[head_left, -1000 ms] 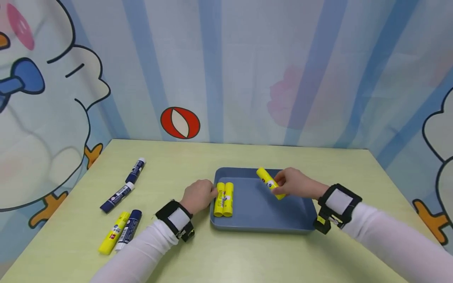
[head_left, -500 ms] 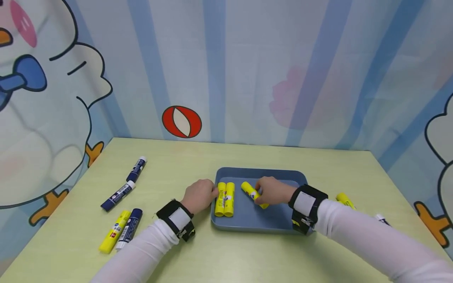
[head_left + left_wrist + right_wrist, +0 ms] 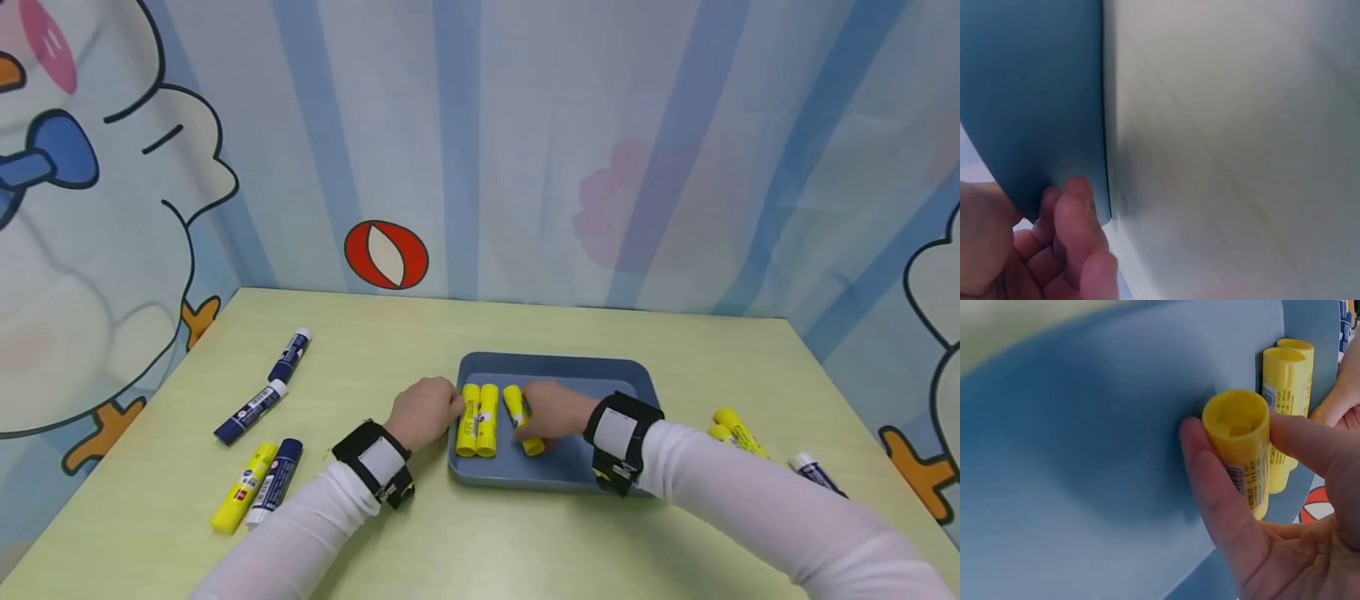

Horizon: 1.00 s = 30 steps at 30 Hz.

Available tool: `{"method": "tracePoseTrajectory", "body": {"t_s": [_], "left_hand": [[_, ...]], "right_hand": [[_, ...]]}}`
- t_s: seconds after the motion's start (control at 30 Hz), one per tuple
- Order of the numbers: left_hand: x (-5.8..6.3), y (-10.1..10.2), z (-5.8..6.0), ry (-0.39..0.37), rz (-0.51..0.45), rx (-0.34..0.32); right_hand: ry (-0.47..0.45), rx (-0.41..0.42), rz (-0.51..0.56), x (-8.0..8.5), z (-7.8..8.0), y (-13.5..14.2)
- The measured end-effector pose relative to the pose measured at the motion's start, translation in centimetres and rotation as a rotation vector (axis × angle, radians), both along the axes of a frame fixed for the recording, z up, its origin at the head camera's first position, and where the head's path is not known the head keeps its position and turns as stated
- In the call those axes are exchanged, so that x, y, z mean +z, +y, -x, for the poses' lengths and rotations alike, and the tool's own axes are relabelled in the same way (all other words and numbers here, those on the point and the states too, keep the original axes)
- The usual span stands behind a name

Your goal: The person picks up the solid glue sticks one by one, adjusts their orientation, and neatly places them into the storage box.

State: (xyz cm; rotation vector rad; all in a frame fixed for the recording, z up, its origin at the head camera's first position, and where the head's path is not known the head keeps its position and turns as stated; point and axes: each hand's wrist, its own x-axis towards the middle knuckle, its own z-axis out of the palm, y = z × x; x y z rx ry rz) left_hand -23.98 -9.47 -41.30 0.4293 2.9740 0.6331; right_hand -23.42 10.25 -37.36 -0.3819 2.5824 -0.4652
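My right hand point(image 3: 557, 410) pinches a yellow glue stick point(image 3: 516, 403) between thumb and fingers over the blue-grey tray point(image 3: 551, 477). In the right wrist view that glue stick point(image 3: 1249, 475) shows its hollow end, and whether it touches the tray floor I cannot tell. Two more yellow glue sticks point(image 3: 477, 421) lie side by side along the tray's left wall, just left of the held one. My left hand point(image 3: 423, 414) holds the tray's left edge. In the left wrist view its curled fingers point(image 3: 1074, 219) press against the tray's outer wall.
Left on the table point(image 3: 375, 350) lie two dark blue glue sticks end to end point(image 3: 255, 410), plus a yellow glue stick point(image 3: 246, 487) beside a dark blue one point(image 3: 276, 482). Near the right sleeve are yellow glue sticks point(image 3: 738, 432) and a white-ended dark one point(image 3: 816, 472), partly hidden.
My right hand has carried the yellow glue stick left and lower across the tray, turning it closer to parallel with the two there. My left hand stays at the tray's edge.
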Motion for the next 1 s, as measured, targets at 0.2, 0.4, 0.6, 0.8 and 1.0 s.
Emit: {"method": "tracePoseTrajectory", "body": {"t_s": [0.2, 0.4, 0.6, 0.8, 1.0], "left_hand": [[0.0, 0.1, 0.0, -0.009, 0.0, -0.001], [0.1, 0.0, 0.1, -0.013, -0.001, -0.002], [0.2, -0.1, 0.0, -0.024, -0.004, 0.004], [0.2, -0.1, -0.1, -0.02, -0.02, -0.006], [0.1, -0.1, -0.1, -0.019, -0.02, -0.009]], "right_hand": [[-0.031, 0.004, 0.057, -0.6, 0.0, -0.4], [-0.174, -0.045, 0.192, -0.4, -0.2, -0.7], [-0.226, -0.051, 0.227, -0.3, -0.2, -0.5], [-0.234, -0.01, 0.24, 0.5, -0.1, 0.6], [-0.108, 0.075, 0.172, 3.0, 0.1, 4.1]]}}
